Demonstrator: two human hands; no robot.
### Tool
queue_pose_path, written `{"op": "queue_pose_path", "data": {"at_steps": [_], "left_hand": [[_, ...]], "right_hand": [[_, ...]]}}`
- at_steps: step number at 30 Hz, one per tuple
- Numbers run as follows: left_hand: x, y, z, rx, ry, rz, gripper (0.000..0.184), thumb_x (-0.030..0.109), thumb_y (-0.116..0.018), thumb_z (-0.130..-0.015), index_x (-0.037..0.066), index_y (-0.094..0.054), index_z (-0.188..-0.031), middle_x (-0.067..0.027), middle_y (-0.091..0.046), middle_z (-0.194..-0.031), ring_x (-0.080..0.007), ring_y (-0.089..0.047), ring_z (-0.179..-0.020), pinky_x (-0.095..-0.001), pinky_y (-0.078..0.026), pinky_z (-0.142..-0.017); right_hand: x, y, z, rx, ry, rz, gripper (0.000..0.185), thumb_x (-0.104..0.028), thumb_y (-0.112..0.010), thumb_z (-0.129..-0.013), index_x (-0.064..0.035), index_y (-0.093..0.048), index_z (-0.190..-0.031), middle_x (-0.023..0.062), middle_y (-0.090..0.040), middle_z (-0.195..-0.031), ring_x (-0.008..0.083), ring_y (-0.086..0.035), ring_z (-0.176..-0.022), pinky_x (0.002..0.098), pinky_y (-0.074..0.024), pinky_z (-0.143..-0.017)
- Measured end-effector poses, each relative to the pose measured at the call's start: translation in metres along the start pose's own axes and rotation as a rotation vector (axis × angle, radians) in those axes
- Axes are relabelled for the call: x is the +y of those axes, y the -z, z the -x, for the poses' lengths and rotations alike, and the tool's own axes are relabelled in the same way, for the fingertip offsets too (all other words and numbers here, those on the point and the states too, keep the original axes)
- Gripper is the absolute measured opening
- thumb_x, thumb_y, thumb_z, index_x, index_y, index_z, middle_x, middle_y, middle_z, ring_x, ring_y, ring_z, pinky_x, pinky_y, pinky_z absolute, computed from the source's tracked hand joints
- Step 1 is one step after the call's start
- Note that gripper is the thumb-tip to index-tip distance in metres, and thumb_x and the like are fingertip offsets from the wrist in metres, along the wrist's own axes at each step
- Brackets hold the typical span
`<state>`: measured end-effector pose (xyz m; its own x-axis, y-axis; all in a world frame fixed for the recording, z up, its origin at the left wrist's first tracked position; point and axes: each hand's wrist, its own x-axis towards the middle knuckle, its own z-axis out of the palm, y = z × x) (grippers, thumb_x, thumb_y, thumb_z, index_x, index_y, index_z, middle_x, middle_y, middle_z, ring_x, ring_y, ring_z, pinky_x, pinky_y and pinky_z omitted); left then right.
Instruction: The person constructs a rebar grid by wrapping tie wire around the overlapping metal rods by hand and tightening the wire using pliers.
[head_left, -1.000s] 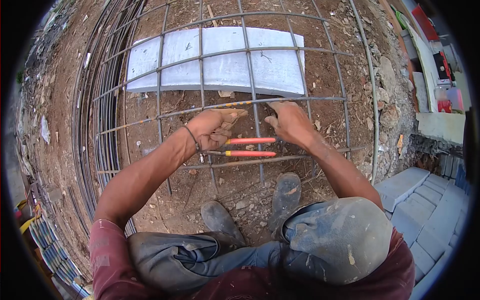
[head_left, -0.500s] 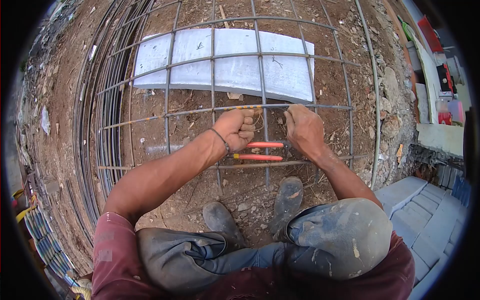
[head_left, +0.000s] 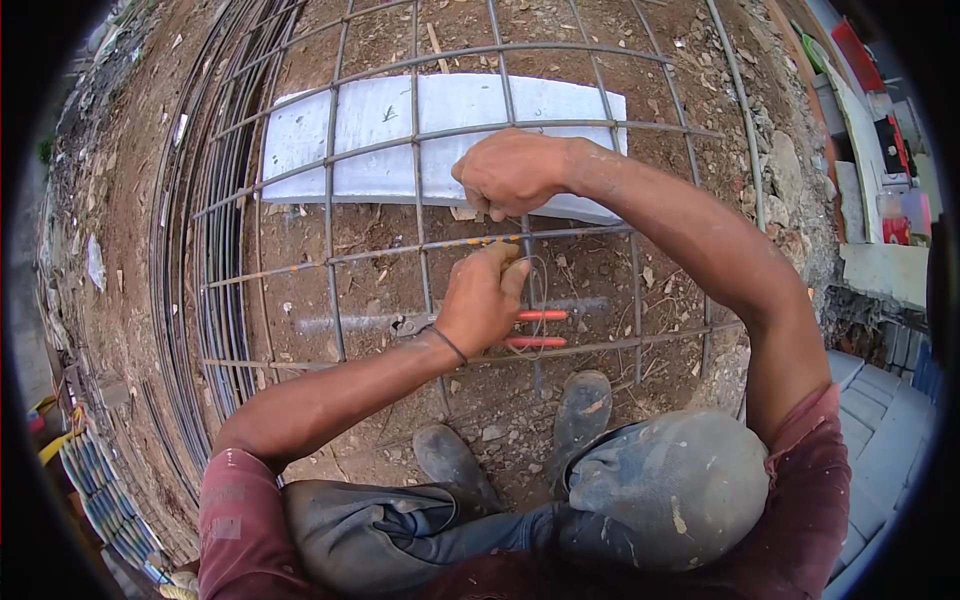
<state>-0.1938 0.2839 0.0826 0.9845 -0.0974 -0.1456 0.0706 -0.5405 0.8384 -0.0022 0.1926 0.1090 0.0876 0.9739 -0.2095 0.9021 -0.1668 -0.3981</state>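
My left hand (head_left: pixel 485 292) is closed in a pinch at a crossing of the rebar mesh (head_left: pixel 463 244), its fingertips on a thin tie wire (head_left: pixel 545 275) that loops down beside the bar. My right hand (head_left: pixel 515 172) is closed just above the same crossing, its wrist over the white slab; what its fingers hold is hidden. Under my left hand and wrist lies a pair of pliers with red handles (head_left: pixel 541 342), its metal head showing left of the wrist.
A white slab (head_left: pixel 370 115) lies under the far part of the mesh. Long loose bars (head_left: pixel 215 215) run along the left. Grey blocks (head_left: pixel 865 410) are stacked at the lower right. My boots (head_left: pixel 445 455) stand on the dirt near the mesh's close side.
My right hand has moved up and left, from the right of the crossing to above it. My left hand has shifted slightly down and now pinches at the crossing. The camera view has tilted slightly.
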Motion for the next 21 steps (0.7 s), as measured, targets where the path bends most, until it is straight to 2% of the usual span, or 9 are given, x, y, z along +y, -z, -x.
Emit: {"op": "queue_pose_path", "data": {"at_steps": [2, 6, 9, 11, 12, 14, 18, 20, 21], "left_hand": [[0.009, 0.003, 0.004, 0.101, 0.055, 0.118, 0.031, 0.011, -0.066, -0.097, -0.005, -0.06, -0.122, -0.0186, -0.06, -0.067, -0.0318, -0.061, -0.062, -0.0425, -0.045, -0.061], [0.024, 0.017, 0.004, -0.03, 0.099, 0.084, 0.049, 0.008, -0.068, -0.095, -0.005, -0.052, -0.139, -0.02, -0.057, -0.066, -0.0335, -0.061, -0.061, -0.0426, -0.044, -0.061], [0.026, 0.022, -0.002, -0.132, 0.002, -0.041, 0.065, 0.008, -0.069, -0.094, -0.004, -0.041, -0.151, -0.024, -0.056, -0.068, -0.0363, -0.062, -0.062, -0.0443, -0.046, -0.063], [0.033, 0.025, -0.004, -0.283, 0.11, -0.074, 0.06, 0.009, -0.068, -0.092, -0.012, -0.045, -0.144, -0.0346, -0.065, -0.088, -0.0524, -0.065, -0.089, -0.0537, -0.049, -0.08], [0.031, 0.023, -0.005, -0.286, 0.107, -0.076, 0.06, 0.009, -0.068, -0.092, -0.012, -0.045, -0.144, -0.0346, -0.065, -0.088, -0.0524, -0.065, -0.089, -0.0537, -0.049, -0.08], [0.019, 0.018, -0.01, -0.203, -0.046, -0.156, 0.066, 0.011, -0.072, -0.092, -0.007, -0.044, -0.149, -0.0269, -0.058, -0.074, -0.0365, -0.062, -0.065, -0.046, -0.049, -0.068], [0.016, 0.027, -0.023, -0.261, -0.088, -0.11, 0.064, 0.014, -0.074, -0.093, -0.011, -0.047, -0.146, -0.0282, -0.063, -0.077, -0.0287, -0.065, -0.068, -0.0428, -0.05, -0.068], [0.026, 0.036, -0.03, -0.376, 0.149, -0.079, 0.066, 0.016, -0.075, -0.094, -0.014, -0.046, -0.145, -0.0293, -0.069, -0.083, -0.0217, -0.067, -0.074, -0.0395, -0.052, -0.071], [0.034, 0.041, -0.031, -0.407, 0.239, -0.038, 0.067, 0.02, -0.075, -0.095, -0.016, -0.047, -0.143, -0.0311, -0.072, -0.098, -0.0185, -0.069, -0.087, -0.0346, -0.054, -0.078]], "right_hand": [[0.005, -0.012, -0.023, -0.213, 0.065, 0.16, 0.011, -0.014, -0.068, -0.076, -0.0046, -0.072, -0.073, 0.0122, -0.067, -0.083, 0.0354, -0.069, -0.088, 0.048, -0.0556, -0.075], [-0.014, -0.021, -0.029, -0.147, -0.015, 0.234, 0.015, -0.017, -0.066, -0.077, -0.005, -0.074, -0.072, 0.0139, -0.072, -0.086, 0.0352, -0.072, -0.088, 0.0473, -0.058, -0.076], [-0.022, -0.023, -0.025, -0.169, 0.053, 0.238, 0.017, -0.015, -0.063, -0.081, -0.0068, -0.077, -0.087, 0.016, -0.076, -0.09, 0.0375, -0.074, -0.087, 0.0476, -0.0594, -0.074], [-0.025, -0.023, -0.024, -0.208, 0.08, 0.221, 0.021, -0.016, -0.06, -0.085, -0.0066, -0.078, -0.089, 0.0165, -0.076, -0.091, 0.0367, -0.074, -0.089, 0.0477, -0.0597, -0.075], [-0.024, -0.025, -0.025, -0.206, 0.075, 0.221, 0.021, -0.016, -0.06, -0.085, -0.0066, -0.078, -0.089, 0.0165, -0.076, -0.091, 0.0367, -0.074, -0.089, 0.0477, -0.0597, -0.075], [-0.021, -0.029, -0.028, -0.189, 0.104, 0.263, 0.02, -0.018, -0.062, -0.084, -0.0052, -0.077, -0.089, 0.0164, -0.076, -0.091, 0.0371, -0.074, -0.091, 0.0479, -0.0592, -0.077], [-0.01, -0.021, -0.006, -0.104, 0.044, 0.194, 0.012, -0.014, -0.069, -0.074, -0.0053, -0.075, -0.079, 0.0169, -0.073, -0.079, 0.0359, -0.072, -0.076, 0.0457, -0.0566, -0.068], [-0.003, -0.021, 0.021, 0.265, -0.051, -0.343, 0.022, -0.018, -0.071, -0.082, -0.0022, -0.077, -0.096, 0.0173, -0.076, -0.09, 0.0341, -0.074, -0.088, 0.044, -0.0576, -0.076], [-0.003, -0.026, 0.033, 0.414, -0.262, -0.465, 0.021, -0.015, -0.072, -0.084, -0.0019, -0.077, -0.098, 0.0151, -0.076, -0.085, 0.0304, -0.073, -0.08, 0.0422, -0.0555, -0.072]]}}
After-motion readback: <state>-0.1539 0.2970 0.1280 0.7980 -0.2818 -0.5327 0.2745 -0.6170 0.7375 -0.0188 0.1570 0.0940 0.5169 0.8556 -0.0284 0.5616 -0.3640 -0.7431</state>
